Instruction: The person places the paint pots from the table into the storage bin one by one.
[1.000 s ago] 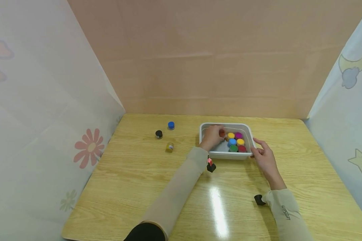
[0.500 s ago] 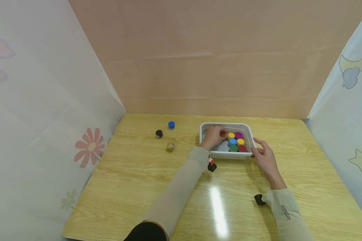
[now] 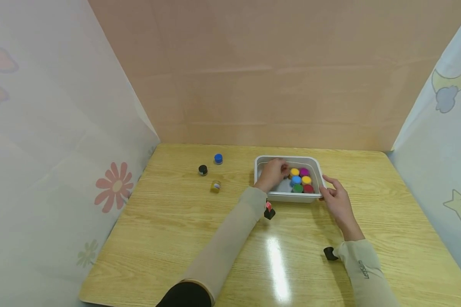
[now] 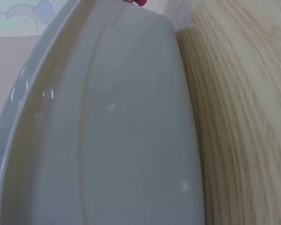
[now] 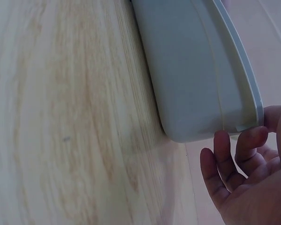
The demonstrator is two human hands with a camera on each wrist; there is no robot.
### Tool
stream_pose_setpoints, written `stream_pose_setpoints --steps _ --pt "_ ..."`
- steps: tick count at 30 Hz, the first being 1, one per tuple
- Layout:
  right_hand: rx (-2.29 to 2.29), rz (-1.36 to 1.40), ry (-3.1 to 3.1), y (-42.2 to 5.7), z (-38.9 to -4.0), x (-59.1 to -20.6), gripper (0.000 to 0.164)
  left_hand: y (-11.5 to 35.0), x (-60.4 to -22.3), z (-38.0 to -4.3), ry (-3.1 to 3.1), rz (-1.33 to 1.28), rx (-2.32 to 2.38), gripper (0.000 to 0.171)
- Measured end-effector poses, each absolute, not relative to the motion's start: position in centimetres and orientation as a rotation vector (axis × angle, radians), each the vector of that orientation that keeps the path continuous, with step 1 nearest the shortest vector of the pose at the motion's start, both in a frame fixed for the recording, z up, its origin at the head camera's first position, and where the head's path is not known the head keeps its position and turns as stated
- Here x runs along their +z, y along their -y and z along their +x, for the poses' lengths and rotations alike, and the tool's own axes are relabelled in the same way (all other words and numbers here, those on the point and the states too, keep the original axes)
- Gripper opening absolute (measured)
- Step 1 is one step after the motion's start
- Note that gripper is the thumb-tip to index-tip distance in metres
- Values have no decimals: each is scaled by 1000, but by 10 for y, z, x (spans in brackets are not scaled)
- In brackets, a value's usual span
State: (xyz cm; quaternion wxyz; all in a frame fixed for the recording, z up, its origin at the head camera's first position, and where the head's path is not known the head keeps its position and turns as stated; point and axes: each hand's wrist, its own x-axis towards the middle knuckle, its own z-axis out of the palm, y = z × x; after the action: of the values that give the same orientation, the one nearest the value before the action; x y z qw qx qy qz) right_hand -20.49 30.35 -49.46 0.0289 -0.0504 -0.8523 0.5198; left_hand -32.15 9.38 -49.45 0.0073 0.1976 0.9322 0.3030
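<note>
A white plastic bin (image 3: 292,198) stands toward the back of the table and holds several small jars with coloured lids: purple (image 3: 304,172), light blue (image 3: 296,181), green (image 3: 297,188), dark red (image 3: 308,189) and yellow. My left hand (image 3: 270,175) reaches over the front rim into the bin's left part, pinching a brown-lidded jar that its fingers now almost wholly hide. At the bin's right end, my right hand (image 3: 337,202) grips the rim near the front corner. The right wrist view shows its curled fingers (image 5: 222,145) against the bin's wall.
Left of the bin, on the wood-grain table (image 3: 157,238), are a blue-lidded jar (image 3: 218,159), a black-lidded jar (image 3: 202,170) and a yellow jar (image 3: 215,186) lying on its side. A brown backdrop (image 3: 272,85) rises behind, with printed sheets at both sides.
The brown-lidded jar, plainly seen between my left fingers before, has shifted a little and is now nearly hidden by them. My right hand and the bin stay in place.
</note>
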Motion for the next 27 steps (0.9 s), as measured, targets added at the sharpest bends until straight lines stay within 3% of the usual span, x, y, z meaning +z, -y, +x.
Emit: stream_pose_setpoints --steps 6,16,27 --pt "1598 -149 2627 -303 -203 -495 57 -89 -492 -321 -2886 602 1008 29" --pt "1594 -164 2622 -299 -201 -491 57 -68 -466 -310 -2851 607 1142 30" --pt "1585 -145 2629 -301 -205 -496 57 10 -458 -300 -2994 680 1133 33"
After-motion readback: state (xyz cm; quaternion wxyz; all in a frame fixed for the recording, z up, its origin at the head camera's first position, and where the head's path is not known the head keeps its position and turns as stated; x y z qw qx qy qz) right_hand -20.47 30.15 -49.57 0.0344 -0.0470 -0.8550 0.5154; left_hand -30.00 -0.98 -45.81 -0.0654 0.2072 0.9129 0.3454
